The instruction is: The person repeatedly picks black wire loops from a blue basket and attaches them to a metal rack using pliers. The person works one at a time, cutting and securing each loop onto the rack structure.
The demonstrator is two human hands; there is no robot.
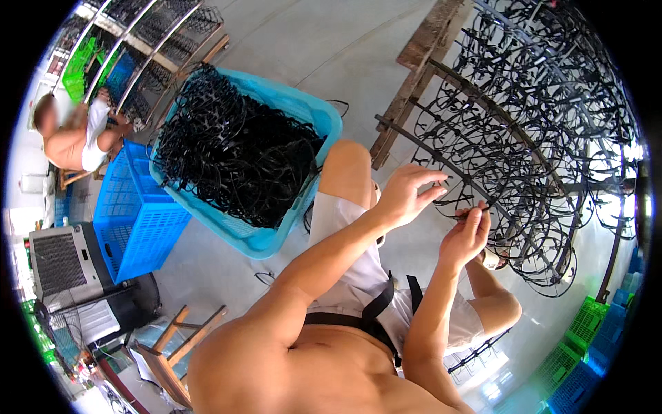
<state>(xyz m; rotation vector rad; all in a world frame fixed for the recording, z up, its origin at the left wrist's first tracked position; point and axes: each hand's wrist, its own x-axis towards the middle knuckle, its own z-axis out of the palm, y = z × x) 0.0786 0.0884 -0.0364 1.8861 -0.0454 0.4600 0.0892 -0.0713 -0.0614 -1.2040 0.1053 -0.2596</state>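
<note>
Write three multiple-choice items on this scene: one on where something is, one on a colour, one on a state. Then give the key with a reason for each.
1. Where does the tub of black frames stand?
A. to the person's left, on the floor
B. on top of the rack
C. on the wooden stool

2. What colour is that tub?
A. red
B. light blue
C. white

3. What is the right hand doing?
A. resting flat on the knee
B. hanging open at the side
C. pinching a thin black piece at the rack

Key: A, the tub sits on the floor left of the raised knee; B, its rim is light blue; C, the fingertips meet on a black piece by a rack bar, with the left hand spread beside it.
</note>
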